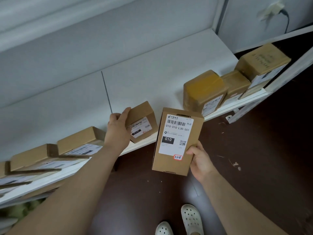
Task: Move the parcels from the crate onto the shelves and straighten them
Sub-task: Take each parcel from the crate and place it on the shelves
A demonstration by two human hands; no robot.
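— Where do we have the tall parcel (pixel 177 141)?

— Off the shelf (pixel 152 73), in the air just in front of its front edge, near the middle of our view. Our right hand (pixel 200 160) grips its lower right corner, thumb on the labelled face, the other fingers hidden behind it. The white label faces us, with a small red-edged sticker just below it.

— And our left hand (pixel 116 131)?

— At nine o'clock from that parcel, clasped round the left side of a small box (pixel 142 121). That box stands on the shelf at the front edge, turned askew to it.

— What else do we see on the shelf?

— Toward two o'clock, three brown boxes (pixel 205 92) side by side along the front edge. Toward eight o'clock, flat boxes (pixel 79 138) lying overlapped in a row, labels to the front.

— And below us?

— At six o'clock, our white clogs (pixel 191 219) on the dark floor (pixel 254 150).
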